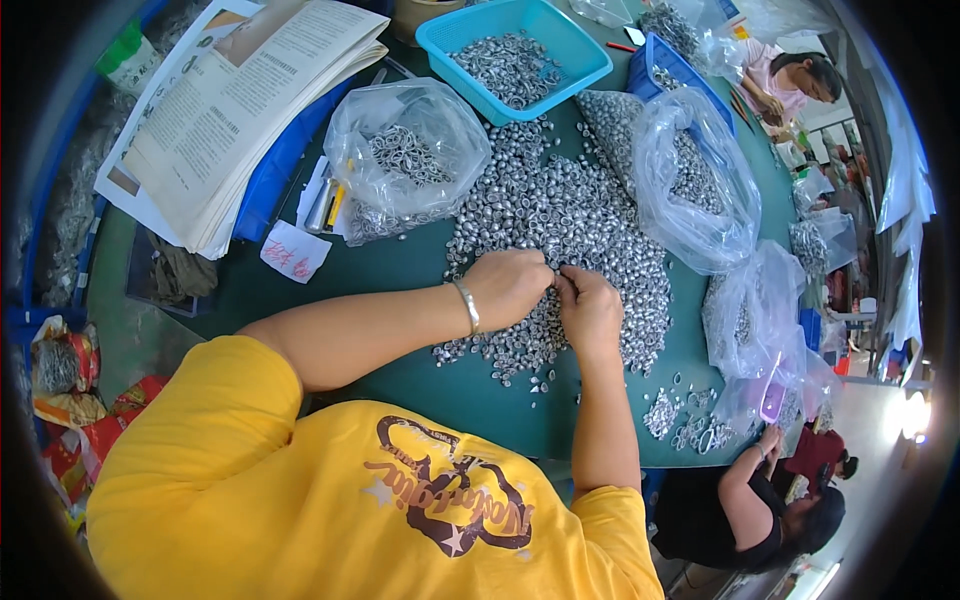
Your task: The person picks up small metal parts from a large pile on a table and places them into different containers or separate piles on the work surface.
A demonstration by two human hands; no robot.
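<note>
Centrally, left hand (508, 288): bent over the heap, its fingers drawn narrow and meeting those of the other hand; a silver bracelet (467, 306) circles the wrist.
Right hand (592, 312): fingers likewise narrow, thumb and forefinger at the meeting point (whether they grip anything cannot be told, the tips being partly hidden).
Metal pieces (565, 215): small, silvery grey, heaped on the green bench (365, 275) beneath and around both hands.
Turquoise basket (590, 78): at the heap's far edge, with more grey pieces inside.
Ring bag (455, 120): clear plastic, left of the heap, open at the top.
Loose rings (700, 432): near the bench's right front edge, apart from the heap.
Paper stack (215, 130): at far left, partly over a blue tray (265, 185).
Co-workers: one in pink (785, 85), one in black (740, 505), both at right.
</note>
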